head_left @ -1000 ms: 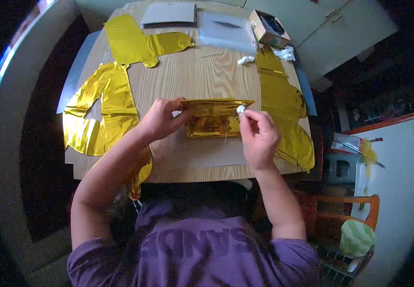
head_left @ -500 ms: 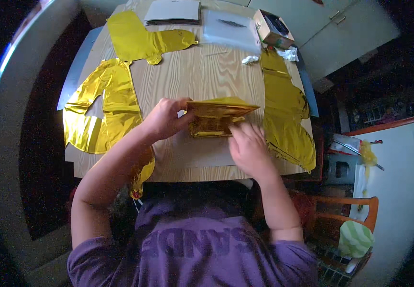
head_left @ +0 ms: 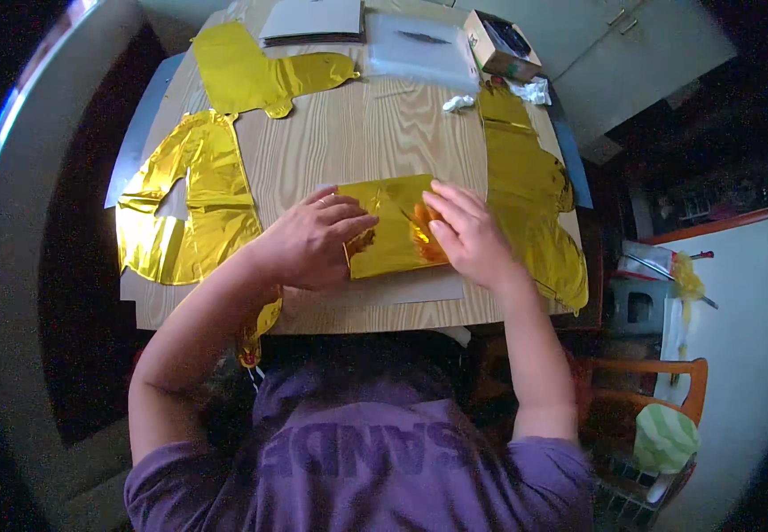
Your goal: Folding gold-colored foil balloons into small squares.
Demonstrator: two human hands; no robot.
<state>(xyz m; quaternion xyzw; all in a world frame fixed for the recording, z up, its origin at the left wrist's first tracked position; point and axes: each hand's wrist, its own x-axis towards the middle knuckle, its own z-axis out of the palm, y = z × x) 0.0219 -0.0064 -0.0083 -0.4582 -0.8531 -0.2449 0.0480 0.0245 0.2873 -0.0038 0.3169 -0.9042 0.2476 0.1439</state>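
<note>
A gold foil balloon (head_left: 393,226), folded into a flat rectangular packet, lies near the front of the wooden table in front of me. My left hand (head_left: 317,235) rests over its left end, fingers stretched out and lying on the foil. At the right end, my right hand (head_left: 473,232) is spread over the packet's edge, thumb on the shiny top face. Orange-brown reflections of both hands show in the foil. Under the packet is a greyish flat sheet (head_left: 428,289), mostly covered. Neither hand is closed around the packet.
Unfolded gold foil balloons lie at the left (head_left: 215,177), far left (head_left: 233,66) and right (head_left: 526,168). At the back are a stack of white boards (head_left: 313,19), clear plastic bags (head_left: 419,53) and an open box (head_left: 501,44). Crumpled tissue (head_left: 458,104) lies nearby.
The folded foil was tilted up with its layers gaping between my hands. Now it lies flat, and both hands have opened out onto its top.
</note>
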